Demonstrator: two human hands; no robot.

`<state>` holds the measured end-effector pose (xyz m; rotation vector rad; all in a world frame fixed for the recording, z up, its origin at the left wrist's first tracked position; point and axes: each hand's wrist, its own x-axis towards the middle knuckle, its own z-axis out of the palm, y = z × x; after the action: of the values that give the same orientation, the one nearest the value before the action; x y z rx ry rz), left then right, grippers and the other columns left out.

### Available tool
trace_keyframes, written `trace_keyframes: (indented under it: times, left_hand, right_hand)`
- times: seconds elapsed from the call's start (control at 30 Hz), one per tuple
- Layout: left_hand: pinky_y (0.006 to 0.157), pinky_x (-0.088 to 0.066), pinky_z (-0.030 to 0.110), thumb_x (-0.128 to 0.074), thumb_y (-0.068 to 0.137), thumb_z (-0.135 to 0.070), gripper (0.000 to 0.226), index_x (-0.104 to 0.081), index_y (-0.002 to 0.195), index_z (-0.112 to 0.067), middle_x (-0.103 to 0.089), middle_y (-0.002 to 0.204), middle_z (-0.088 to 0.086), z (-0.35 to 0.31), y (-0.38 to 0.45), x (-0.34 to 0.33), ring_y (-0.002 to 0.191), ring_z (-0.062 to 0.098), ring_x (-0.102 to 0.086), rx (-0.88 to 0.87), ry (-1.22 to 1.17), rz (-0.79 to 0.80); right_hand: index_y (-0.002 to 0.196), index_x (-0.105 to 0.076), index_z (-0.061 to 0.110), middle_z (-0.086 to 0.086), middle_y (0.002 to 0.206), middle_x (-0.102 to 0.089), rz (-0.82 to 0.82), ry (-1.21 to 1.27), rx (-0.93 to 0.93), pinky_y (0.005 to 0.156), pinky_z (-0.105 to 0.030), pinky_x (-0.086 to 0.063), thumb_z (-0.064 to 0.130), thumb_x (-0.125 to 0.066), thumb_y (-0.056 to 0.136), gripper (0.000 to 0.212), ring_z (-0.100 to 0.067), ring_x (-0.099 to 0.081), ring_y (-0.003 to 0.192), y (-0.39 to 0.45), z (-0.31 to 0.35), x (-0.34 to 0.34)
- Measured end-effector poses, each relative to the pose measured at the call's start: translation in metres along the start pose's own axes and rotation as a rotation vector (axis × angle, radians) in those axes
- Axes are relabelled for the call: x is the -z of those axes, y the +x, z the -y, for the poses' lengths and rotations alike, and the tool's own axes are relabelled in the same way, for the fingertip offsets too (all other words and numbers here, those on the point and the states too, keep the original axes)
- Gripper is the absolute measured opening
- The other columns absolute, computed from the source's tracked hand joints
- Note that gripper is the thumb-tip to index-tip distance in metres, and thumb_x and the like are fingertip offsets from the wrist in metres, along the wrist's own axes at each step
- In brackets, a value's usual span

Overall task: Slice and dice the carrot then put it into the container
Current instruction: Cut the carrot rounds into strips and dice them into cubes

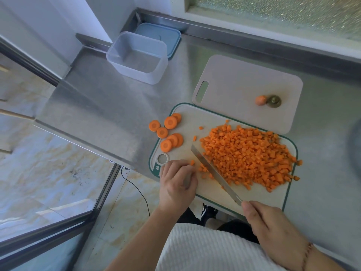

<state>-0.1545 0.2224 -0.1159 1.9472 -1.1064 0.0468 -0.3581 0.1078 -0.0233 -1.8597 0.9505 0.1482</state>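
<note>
right hand [273, 223] grips knife [214, 169] | left hand [176, 184] curled, its grip unclear | diced carrot [248, 155] looks light, loose; we'd scoop it toward container [136, 57], surface's far-left corner

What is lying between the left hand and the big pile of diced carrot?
In the head view, the knife blade lies slanting between the left hand and the diced carrot pile, with a few loose carrot cubes beside it on the green-rimmed cutting board.
</note>
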Motion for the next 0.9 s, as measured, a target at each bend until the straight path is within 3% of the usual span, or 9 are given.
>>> trace_keyframes:
  times: [0.13,0.23,0.4,0.47,0.53,0.63,0.7,0.8,0.9]
  left_hand:
    - [0.089,-0.045,0.031,-0.047,0.075,-0.004,0.027,-0.049,0.097,-0.018,-0.051,0.107,-0.002,-0.003,0.0,0.012,0.103,0.019,-0.054,0.228,-0.045,-0.078]
    - [0.088,-0.041,0.019,-0.044,0.067,0.006,0.045,-0.045,0.101,-0.023,-0.049,0.104,-0.001,-0.004,0.003,0.018,0.1,0.018,-0.05,0.373,-0.055,-0.066]
    - [0.082,-0.038,0.009,-0.046,0.068,0.002,0.049,-0.047,0.105,-0.03,-0.045,0.109,-0.033,-0.006,0.009,0.027,0.099,0.008,-0.049,0.408,0.0,0.058]
    - [0.089,-0.04,0.015,-0.049,0.071,0.0,0.049,-0.049,0.109,-0.031,-0.044,0.115,-0.037,-0.007,0.013,0.03,0.104,0.002,-0.048,0.369,0.022,0.095]
    - [0.093,-0.044,0.03,-0.051,0.074,-0.002,0.048,-0.05,0.112,-0.031,-0.046,0.114,-0.033,-0.009,0.018,0.034,0.106,0.006,-0.05,0.334,0.031,0.125]
    - [0.092,-0.048,0.037,-0.049,0.083,-0.009,0.038,-0.052,0.117,-0.025,-0.054,0.116,-0.016,-0.009,0.033,0.042,0.108,0.011,-0.051,0.181,0.049,0.173]
    - [0.093,-0.046,0.034,-0.047,0.088,-0.013,0.034,-0.053,0.12,-0.02,-0.057,0.12,-0.005,-0.007,0.046,0.049,0.108,0.014,-0.052,0.054,0.054,0.184]
    - [0.098,-0.041,0.022,-0.048,0.094,-0.016,0.028,-0.052,0.121,-0.016,-0.053,0.12,-0.008,-0.001,0.071,0.061,0.11,0.01,-0.05,-0.031,0.0,0.104]
    - [0.097,-0.042,0.024,-0.054,0.095,-0.02,0.019,-0.054,0.113,-0.015,-0.055,0.117,-0.006,0.001,0.095,0.062,0.107,0.016,-0.053,-0.175,-0.033,0.12]
  right_hand:
    - [0.065,-0.051,0.022,0.006,0.058,-0.058,0.103,-0.016,-0.007,0.053,-0.021,-0.036,0.064,-0.025,0.085,0.053,-0.009,-0.053,0.055,0.002,0.004,-0.001]
    - [0.063,-0.049,0.023,0.008,0.051,-0.053,0.146,-0.004,0.008,0.054,-0.021,-0.035,0.057,-0.029,0.088,0.047,-0.008,-0.05,0.054,0.008,0.005,-0.006]
    - [0.063,-0.051,0.019,0.005,0.05,-0.048,0.109,-0.008,0.001,0.052,-0.024,-0.035,0.054,-0.03,0.091,0.05,-0.007,-0.047,0.05,0.023,-0.005,0.003]
    - [0.063,-0.048,0.022,0.011,0.052,-0.051,0.062,0.013,0.03,0.054,-0.019,-0.037,0.048,-0.031,0.094,0.044,-0.003,-0.05,0.054,0.028,-0.004,0.012]
    - [0.062,-0.044,0.018,0.009,0.053,-0.047,0.035,0.024,0.039,0.055,-0.019,-0.037,0.046,-0.032,0.096,0.046,-0.001,-0.047,0.053,0.034,-0.004,0.016]
    - [0.064,-0.045,0.011,0.005,0.056,-0.042,0.054,0.024,0.049,0.054,-0.024,-0.037,0.056,-0.029,0.091,0.055,-0.004,-0.043,0.05,0.036,-0.003,0.015]
    - [0.064,-0.049,0.015,0.008,0.054,-0.044,0.01,0.048,0.069,0.053,-0.023,-0.035,0.063,-0.029,0.087,0.056,-0.004,-0.044,0.051,0.031,0.002,0.018]
    - [0.071,-0.058,0.028,0.01,0.06,-0.059,-0.138,-0.059,0.101,0.054,-0.022,-0.041,0.075,-0.026,0.079,0.058,-0.004,-0.055,0.056,0.023,0.01,0.029]
    - [0.076,-0.047,0.035,0.015,0.066,-0.055,-0.262,-0.398,0.128,0.05,-0.019,-0.036,0.089,0.004,0.065,0.075,-0.001,-0.055,0.063,0.019,0.012,0.031]
